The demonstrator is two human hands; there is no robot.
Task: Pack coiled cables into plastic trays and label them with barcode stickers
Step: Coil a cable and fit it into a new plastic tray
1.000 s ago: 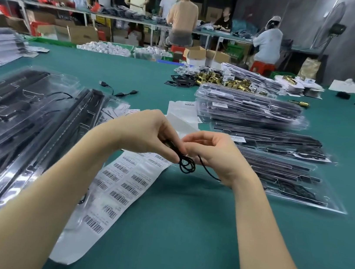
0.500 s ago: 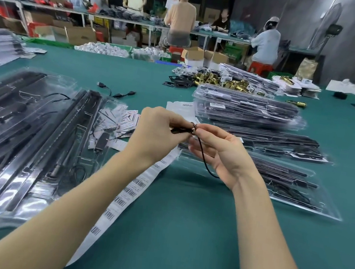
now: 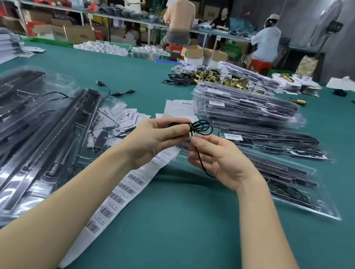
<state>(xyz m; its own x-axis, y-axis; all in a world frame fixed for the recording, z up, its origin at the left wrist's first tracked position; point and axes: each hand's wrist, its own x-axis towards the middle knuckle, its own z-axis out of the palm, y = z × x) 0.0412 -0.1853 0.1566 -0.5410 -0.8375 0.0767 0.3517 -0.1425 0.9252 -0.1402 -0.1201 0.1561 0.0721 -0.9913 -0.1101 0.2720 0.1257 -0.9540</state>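
Observation:
Above the middle of the green table, my left hand (image 3: pixel 155 138) grips a thin black cable (image 3: pixel 201 127), whose small coil loops stick up past my fingertips. My right hand (image 3: pixel 218 160) pinches the cable's loose tail, which runs down across the palm. A long strip of barcode stickers (image 3: pixel 122 195) lies under my left forearm. A clear plastic tray (image 3: pixel 290 184) with black parts lies flat just beyond my right hand.
Clear trays with long black bars (image 3: pixel 23 135) cover the left side. A stack of packed trays (image 3: pixel 246 107) stands behind my hands. Loose paper tags (image 3: pixel 126 115), a short adapter cable (image 3: pixel 115 91) and brass parts (image 3: pixel 220 80) lie farther back. People work at far benches.
Both hands have risen from the table with the cable. The coil, earlier hanging below my fingers, now sticks up above my left hand with more loops.

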